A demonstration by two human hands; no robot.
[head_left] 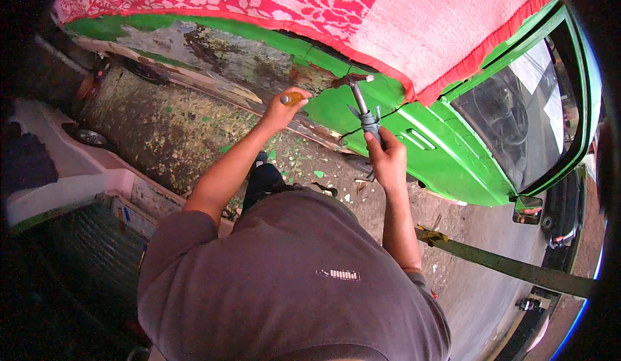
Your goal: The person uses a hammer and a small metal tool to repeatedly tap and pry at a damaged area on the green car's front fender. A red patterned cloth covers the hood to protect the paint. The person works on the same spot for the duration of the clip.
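My left hand (282, 113) is closed round the amber handle (294, 98) of a tool whose working end points at the car's side; its blade is hard to make out, so I cannot tell the kind. In my right hand (387, 158) is a hammer (359, 96), its metal head up and its grip wrapped in grey cloth or tape. The hammer head is just right of the tool, in front of the green car body (346, 112). Around the tool, the green paint ends raggedly against a bare, rusty and patchy panel (249, 60).
A red and pink floral cloth (310, 2) drapes over the car. The green door (446, 144) with its window and side mirror (528, 209) is at right. Green paint flakes litter the floor (187, 125). A pickup bed (84, 251) stands left, a long bar (504, 264) at right.
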